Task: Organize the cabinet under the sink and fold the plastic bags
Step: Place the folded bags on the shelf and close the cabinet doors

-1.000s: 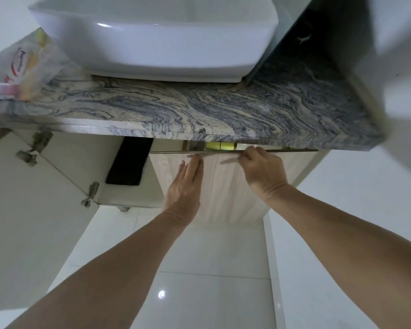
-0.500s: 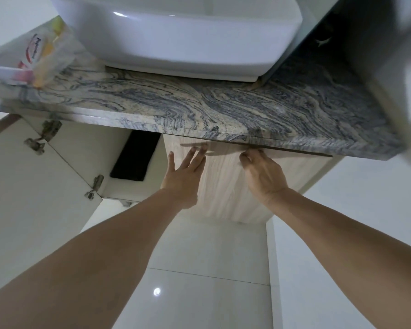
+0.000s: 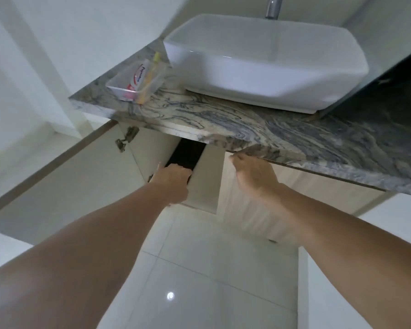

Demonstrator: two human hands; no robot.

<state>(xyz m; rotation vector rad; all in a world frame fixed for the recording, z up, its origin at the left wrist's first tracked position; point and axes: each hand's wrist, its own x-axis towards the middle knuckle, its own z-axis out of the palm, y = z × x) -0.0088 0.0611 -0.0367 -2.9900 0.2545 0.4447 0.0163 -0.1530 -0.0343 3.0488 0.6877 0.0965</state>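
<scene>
Left hand point(image 3: 172, 180) reaches into the dark cabinet point(image 3: 188, 153), grip unclear; right hand point(image 3: 254, 173) curls on the door point(image 3: 242, 210) top under the bench point(image 3: 223, 124).

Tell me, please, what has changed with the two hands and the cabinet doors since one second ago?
The left hand left the front of the right door and moved left into the dark cabinet opening; what its fingers touch is hidden. The right hand stayed at that door's top edge, under the countertop. The left door remains open.
</scene>
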